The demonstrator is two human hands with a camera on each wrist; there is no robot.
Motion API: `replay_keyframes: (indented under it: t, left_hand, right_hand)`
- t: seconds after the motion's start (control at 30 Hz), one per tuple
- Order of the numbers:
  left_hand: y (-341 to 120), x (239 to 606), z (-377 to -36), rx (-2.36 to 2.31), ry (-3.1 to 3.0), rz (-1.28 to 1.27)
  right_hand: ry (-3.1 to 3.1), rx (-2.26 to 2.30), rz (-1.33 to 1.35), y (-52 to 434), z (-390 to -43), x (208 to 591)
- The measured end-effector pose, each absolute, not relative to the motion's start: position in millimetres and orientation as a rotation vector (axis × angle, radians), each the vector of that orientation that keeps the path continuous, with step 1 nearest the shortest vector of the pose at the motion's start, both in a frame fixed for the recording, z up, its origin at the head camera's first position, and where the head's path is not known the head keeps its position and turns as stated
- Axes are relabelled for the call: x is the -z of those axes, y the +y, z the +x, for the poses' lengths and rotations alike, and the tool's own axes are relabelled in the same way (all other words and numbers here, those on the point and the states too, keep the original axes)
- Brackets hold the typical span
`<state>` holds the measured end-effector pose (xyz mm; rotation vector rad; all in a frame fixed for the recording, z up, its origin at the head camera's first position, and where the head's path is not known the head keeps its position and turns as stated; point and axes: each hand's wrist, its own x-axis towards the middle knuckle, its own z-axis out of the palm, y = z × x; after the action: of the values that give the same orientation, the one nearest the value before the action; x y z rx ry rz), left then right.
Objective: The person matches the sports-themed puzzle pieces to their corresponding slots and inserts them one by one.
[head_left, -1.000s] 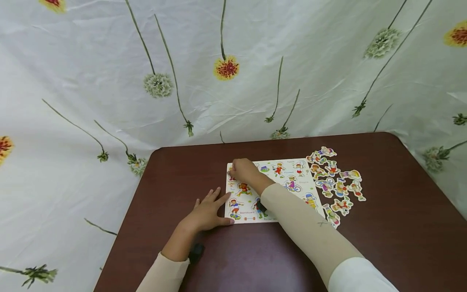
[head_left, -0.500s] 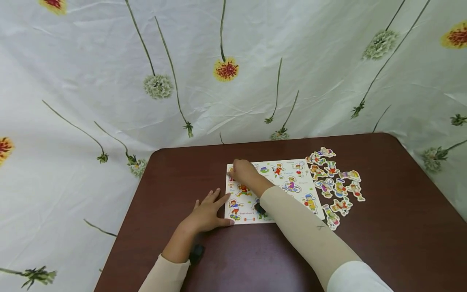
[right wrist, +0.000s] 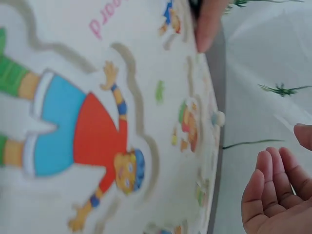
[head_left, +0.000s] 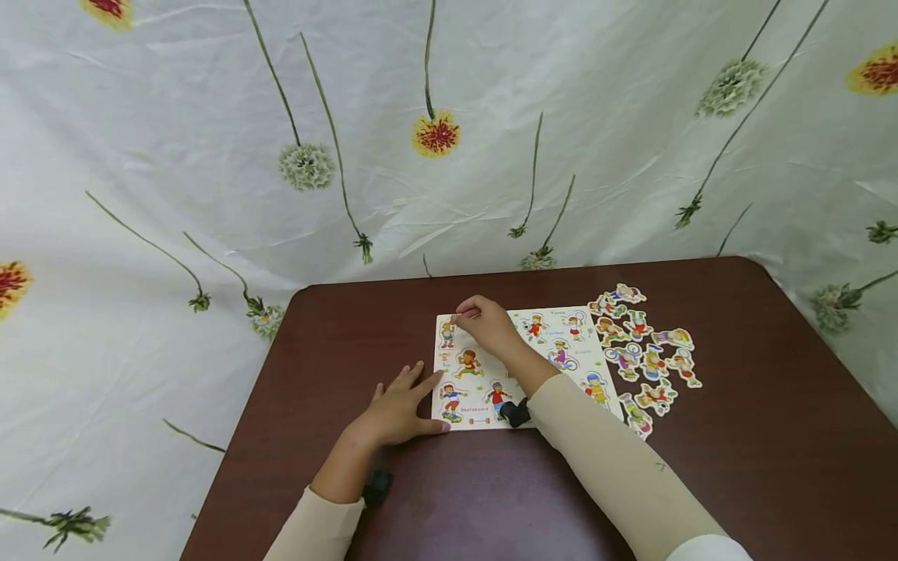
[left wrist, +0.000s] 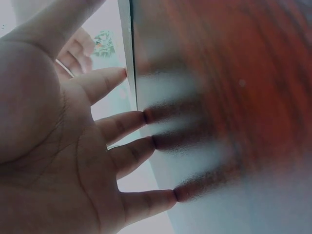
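Head view shows your left hand point(head_left: 396, 413) spread against the board point(head_left: 473, 393), right hand point(head_left: 489, 327) loosely curled, empty; pieces point(head_left: 654, 361) look light, stiff, best pinched by edges

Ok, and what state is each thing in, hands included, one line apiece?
Left hand: fingers spread, thumb and index finger at the board's left side
Right hand: fingers loosely bent over the board's far left part, nothing visible in it
Puzzle board: lying flat on the table, picture side up
Loose pieces: lying scattered beyond the board's right edge
Floral cloth: hanging behind the table, creased
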<state>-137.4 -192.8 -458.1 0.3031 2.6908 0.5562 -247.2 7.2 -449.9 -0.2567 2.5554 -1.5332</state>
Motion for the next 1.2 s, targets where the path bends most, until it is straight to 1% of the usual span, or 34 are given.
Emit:
replay_keyframes:
  t: [0.17, 0.3, 0.63, 1.0, 1.2]
  left_hand:
    - [-191.3, 458.5, -137.5, -0.553, 2.701, 0.305]
    - [-191.4, 458.7, -138.5, -0.548, 2.697, 0.305]
    - [-193.4, 460.0, -138.4, -0.555, 2.684, 0.293]
    - [-193.1, 461.0, -139.7, -0.56, 2.679, 0.313]
    - [-193.1, 460.2, -139.3, -0.574, 2.678, 0.306]
  right_hand:
    - [2.485, 1.68, -0.257, 32.2, -236.4, 438.6]
    - [2.502, 1.715, -0.241, 57.9, -229.2, 430.7]
    - [2.531, 1.814, -0.116, 123.3, -219.1, 423.5]
    - [2.705, 1.653, 0.053, 187.3, -204.8, 428.2]
    - [2.791, 1.487, 0.077, 214.3, -193.6, 431.5]
